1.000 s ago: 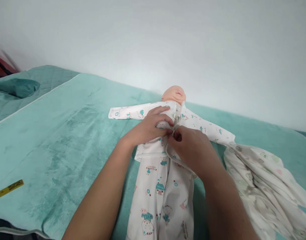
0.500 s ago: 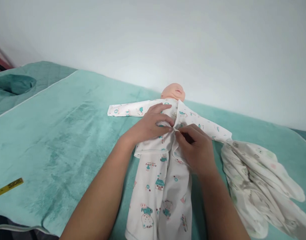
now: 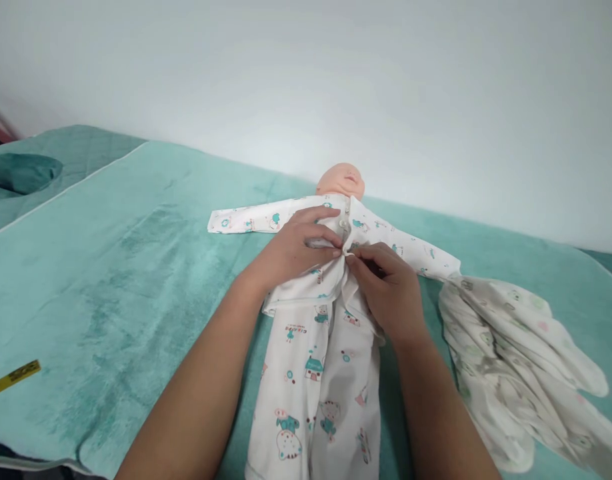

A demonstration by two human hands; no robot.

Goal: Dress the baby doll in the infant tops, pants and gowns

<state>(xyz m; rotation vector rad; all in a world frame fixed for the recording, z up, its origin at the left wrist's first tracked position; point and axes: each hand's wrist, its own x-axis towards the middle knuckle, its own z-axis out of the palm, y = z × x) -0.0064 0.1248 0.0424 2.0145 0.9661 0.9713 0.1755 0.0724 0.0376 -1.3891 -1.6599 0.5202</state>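
Observation:
A baby doll [image 3: 339, 179] lies on its back, dressed in a white printed baby shirt [image 3: 306, 287] and matching pants [image 3: 291, 380]. My left hand [image 3: 299, 243] rests across the shirt's chest, its thumb and index fingertips closed at the front edge while the other visible finger stretches out over the cloth. Opposite it, my right hand [image 3: 391, 283] pinches the other front edge between thumb and forefinger. The two edges meet between my fingertips. Near the neck, small round snaps show on the front edge; any fastener under my fingertips is hidden.
A crumpled pale printed baby garment [image 3: 516, 373] lies to the right, touching the shirt's sleeve end. The teal plush cover [image 3: 136, 300] spreads beneath everything, with a yellow strip [image 3: 13, 379] at left. A white wall [image 3: 306, 80] rises behind the doll.
The view has shifted slightly. Both hands stay at the shirt's front edges, with the edges drawn together a little and more of the snaps near the neck showing.

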